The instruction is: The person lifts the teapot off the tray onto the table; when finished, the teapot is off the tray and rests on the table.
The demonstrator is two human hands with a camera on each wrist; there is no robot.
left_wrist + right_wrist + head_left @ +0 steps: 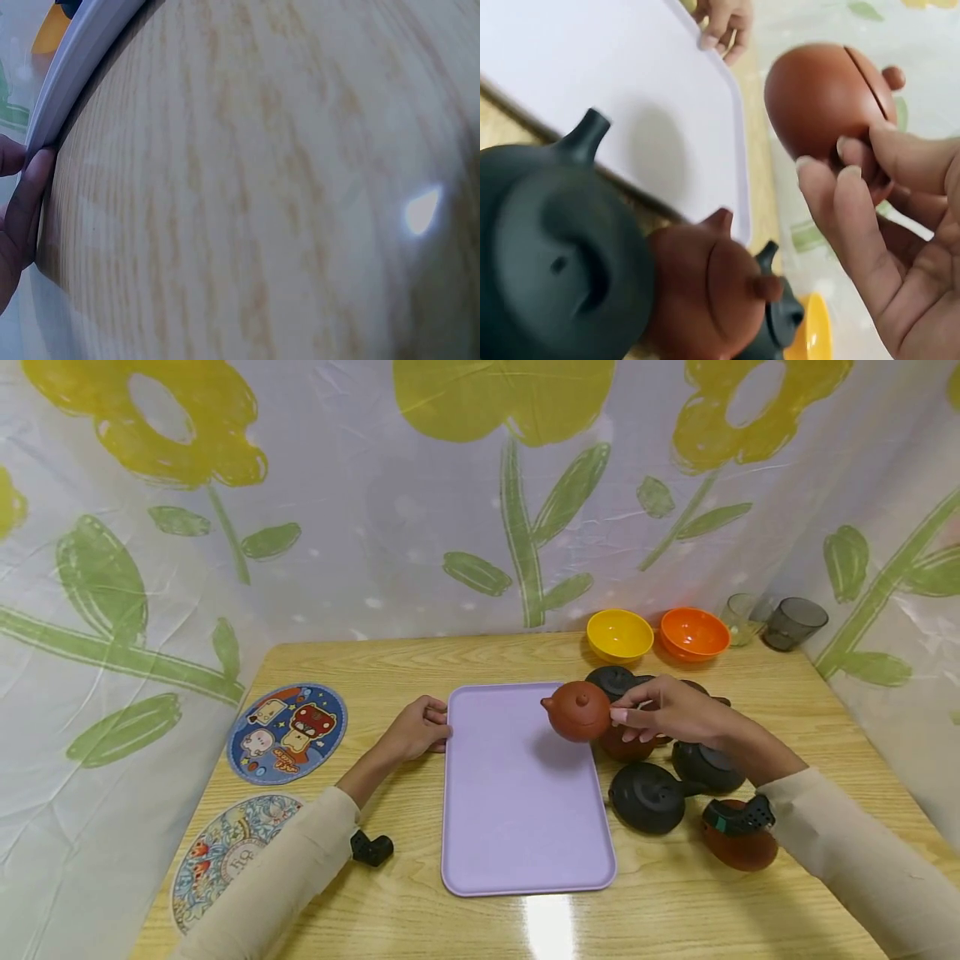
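Note:
A reddish-brown clay teapot point(577, 713) is held in the air over the upper right part of the lilac tray point(525, 818), its spout pointing left. My right hand point(667, 708) pinches it at the handle side; the right wrist view shows thumb and fingers around the handle, which they mostly hide. At the tray's left rim is my left hand point(417, 728). Its thumb and fingers point(28, 195) grip that rim in the left wrist view. Right of the tray stand black teapots point(648, 797) and more brown teapots point(705, 292), partly covered by my right hand and arm.
At the back right are a yellow bowl point(619, 637), an orange bowl point(694, 635), a clear glass point(741, 618) and a dark glass point(795, 623). A blue round mat point(287, 733) and a patterned mat point(225, 852) lie left. A flowered curtain point(360, 527) hangs behind the table.

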